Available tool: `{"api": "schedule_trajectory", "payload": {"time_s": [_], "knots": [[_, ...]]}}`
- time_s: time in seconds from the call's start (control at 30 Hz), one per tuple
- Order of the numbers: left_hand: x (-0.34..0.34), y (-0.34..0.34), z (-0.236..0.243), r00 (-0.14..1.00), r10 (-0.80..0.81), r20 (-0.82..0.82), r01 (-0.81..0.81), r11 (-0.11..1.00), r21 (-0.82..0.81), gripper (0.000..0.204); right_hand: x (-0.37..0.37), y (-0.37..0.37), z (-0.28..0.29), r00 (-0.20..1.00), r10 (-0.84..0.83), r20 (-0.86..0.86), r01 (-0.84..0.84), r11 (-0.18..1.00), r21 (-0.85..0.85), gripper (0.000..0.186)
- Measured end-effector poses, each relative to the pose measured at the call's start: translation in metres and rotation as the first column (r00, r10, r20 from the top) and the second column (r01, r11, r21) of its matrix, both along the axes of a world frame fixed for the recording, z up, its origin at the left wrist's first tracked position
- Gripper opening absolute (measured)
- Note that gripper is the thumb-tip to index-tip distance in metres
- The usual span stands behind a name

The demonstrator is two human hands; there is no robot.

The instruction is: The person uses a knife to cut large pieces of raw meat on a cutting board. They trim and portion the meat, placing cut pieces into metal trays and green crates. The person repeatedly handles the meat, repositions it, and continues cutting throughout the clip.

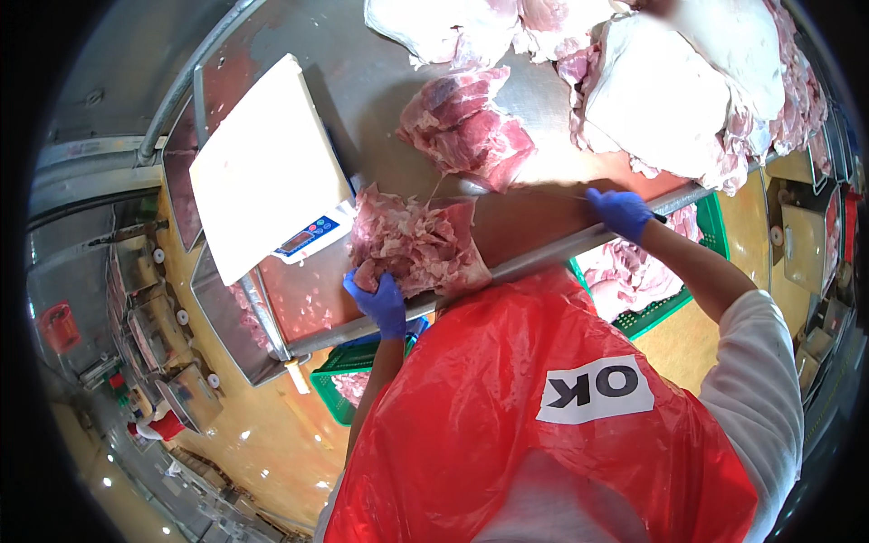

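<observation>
My left hand (pixel 378 299), in a blue glove, grips the near left corner of a trimmed, ragged meat piece (pixel 416 237) at the front edge of the steel-rimmed work table (pixel 548 237). My right hand (pixel 623 213), also blue-gloved, is closed round a dark-handled knife (pixel 659 217) over the red-brown board (pixel 525 222), right of that piece; its thin blade points leftward. A red boneless cut (pixel 466 131) lies just beyond. At the top right are several large white, fat-covered slabs (pixel 656 104). I wear a red plastic apron (pixel 471 380).
A scale (pixel 258 172) with a white top stands left, beside a steel trough (pixel 235 335). Green crates (pixel 711 231) of meat sit below the table edge, right and left. Wheeled carts (pixel 186 403) line the floor at left; a person in red (pixel 167 425) is at far lower left.
</observation>
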State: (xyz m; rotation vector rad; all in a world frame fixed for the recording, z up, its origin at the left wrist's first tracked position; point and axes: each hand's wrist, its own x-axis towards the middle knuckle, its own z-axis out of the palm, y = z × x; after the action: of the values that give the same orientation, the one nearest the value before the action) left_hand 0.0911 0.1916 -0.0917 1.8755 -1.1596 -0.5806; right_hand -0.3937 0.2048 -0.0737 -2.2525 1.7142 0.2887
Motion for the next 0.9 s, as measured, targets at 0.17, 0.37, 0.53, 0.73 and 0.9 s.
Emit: {"api": "schedule_trajectory", "payload": {"time_s": [0.17,0.37,0.53,0.73,0.9], "knots": [[-0.008,0.009,0.029,0.993,-0.120,0.014,0.119,0.992,0.036,0.037,-0.008,0.028,0.016,0.991,0.016,0.130,-0.017,1.000,0.010,0.011],[0.019,-0.007,0.038,0.940,-0.332,0.079,0.309,0.926,0.215,0.041,0.116,-0.023,0.038,0.864,-0.120,0.489,0.052,0.987,0.150,0.013],[0.010,-0.018,0.053,0.963,-0.232,0.135,0.191,0.946,0.261,0.035,0.167,-0.073,0.011,0.914,-0.141,0.380,0.109,0.988,0.105,0.017],[0.053,-0.005,0.032,0.894,-0.284,-0.347,0.353,0.923,0.153,0.045,0.069,-0.051,0.051,0.922,-0.137,0.361,0.031,0.958,0.285,0.019],[0.064,-0.031,0.015,0.497,-0.067,-0.865,0.402,0.901,0.162,0.055,0.096,-0.045,-0.001,0.587,-0.295,0.754,-0.171,0.865,0.471,0.026]]}}
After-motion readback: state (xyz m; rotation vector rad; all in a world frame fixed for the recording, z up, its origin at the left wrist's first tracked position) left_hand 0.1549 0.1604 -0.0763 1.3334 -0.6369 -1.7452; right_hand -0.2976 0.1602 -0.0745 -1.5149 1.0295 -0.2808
